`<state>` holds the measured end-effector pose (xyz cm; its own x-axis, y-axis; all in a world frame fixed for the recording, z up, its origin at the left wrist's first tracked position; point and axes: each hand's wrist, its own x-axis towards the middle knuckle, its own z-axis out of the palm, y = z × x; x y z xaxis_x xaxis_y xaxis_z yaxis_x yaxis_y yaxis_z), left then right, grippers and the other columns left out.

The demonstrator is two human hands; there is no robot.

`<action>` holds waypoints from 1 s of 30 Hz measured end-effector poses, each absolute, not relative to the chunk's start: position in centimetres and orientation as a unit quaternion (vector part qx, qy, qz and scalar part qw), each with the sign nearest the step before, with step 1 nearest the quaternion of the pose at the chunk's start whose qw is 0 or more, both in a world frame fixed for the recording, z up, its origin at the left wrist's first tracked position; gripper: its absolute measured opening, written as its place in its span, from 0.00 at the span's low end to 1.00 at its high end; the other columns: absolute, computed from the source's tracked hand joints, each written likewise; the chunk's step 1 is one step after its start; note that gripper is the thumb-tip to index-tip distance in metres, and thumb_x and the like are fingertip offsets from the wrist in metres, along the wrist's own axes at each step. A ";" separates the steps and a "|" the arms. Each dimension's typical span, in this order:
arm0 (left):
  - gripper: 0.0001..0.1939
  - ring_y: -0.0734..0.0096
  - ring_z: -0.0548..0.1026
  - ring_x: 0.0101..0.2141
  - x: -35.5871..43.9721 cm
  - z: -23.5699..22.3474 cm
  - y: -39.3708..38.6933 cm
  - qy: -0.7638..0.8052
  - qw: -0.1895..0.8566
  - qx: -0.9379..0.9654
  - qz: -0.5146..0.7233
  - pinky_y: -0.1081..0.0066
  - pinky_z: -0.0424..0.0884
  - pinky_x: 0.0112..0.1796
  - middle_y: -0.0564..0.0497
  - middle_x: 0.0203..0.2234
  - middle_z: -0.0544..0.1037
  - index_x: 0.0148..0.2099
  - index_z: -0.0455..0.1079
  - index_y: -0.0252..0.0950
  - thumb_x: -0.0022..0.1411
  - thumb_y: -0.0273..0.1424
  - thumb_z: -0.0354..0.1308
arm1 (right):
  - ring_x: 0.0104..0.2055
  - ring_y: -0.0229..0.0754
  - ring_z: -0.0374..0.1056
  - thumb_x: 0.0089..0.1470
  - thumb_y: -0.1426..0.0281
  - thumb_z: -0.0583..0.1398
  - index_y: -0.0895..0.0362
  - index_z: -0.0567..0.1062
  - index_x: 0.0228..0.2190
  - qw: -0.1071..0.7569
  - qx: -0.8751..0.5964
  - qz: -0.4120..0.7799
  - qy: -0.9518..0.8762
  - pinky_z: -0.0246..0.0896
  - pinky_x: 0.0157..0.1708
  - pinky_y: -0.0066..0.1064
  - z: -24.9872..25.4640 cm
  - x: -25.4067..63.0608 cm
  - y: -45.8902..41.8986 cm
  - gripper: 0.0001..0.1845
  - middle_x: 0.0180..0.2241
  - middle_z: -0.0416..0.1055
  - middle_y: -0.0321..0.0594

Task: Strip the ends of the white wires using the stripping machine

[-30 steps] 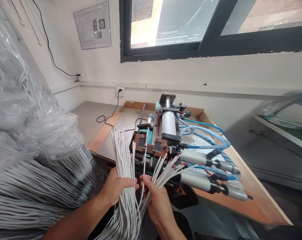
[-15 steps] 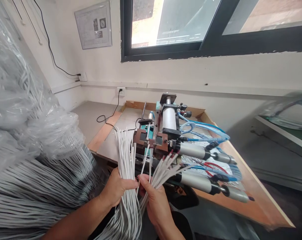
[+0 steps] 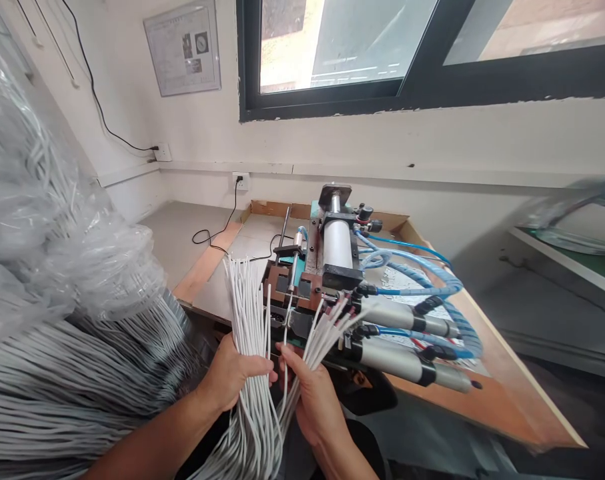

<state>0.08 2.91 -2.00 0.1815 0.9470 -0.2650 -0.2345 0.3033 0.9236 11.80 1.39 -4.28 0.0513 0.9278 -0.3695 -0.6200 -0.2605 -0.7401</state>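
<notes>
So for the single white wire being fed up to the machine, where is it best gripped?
Probably pinch the single wire on its straight stretch just below the machine, from the right side, where the right hand sits; the left hand and its upright bundle crowd the left.

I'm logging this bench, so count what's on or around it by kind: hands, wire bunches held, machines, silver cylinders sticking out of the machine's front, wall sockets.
Hands: 2, left hand and right hand
Wire bunches held: 2, left bunch and right bunch
Machines: 1
Silver cylinders: 2, upper and lower
Wall sockets: 2, corner and middle
Total: 9
</notes>
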 end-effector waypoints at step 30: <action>0.15 0.61 0.73 0.31 0.5 -0.7 2.9 0.412 0.668 0.414 0.462 0.65 0.68 0.35 0.48 0.26 0.78 0.33 0.74 0.29 0.37 0.20 0.62 | 0.25 0.38 0.63 0.36 0.65 0.66 0.60 0.76 0.22 0.592 -0.443 0.617 -0.268 0.57 0.30 0.29 -4.7 11.5 1.1 0.11 0.20 0.70 0.36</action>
<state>0.53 2.93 -0.71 0.2333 0.9578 -0.1680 -0.2761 0.2309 0.9330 11.54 1.14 -4.70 0.0940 0.9689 -0.2289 -0.4933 -0.1544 -0.8560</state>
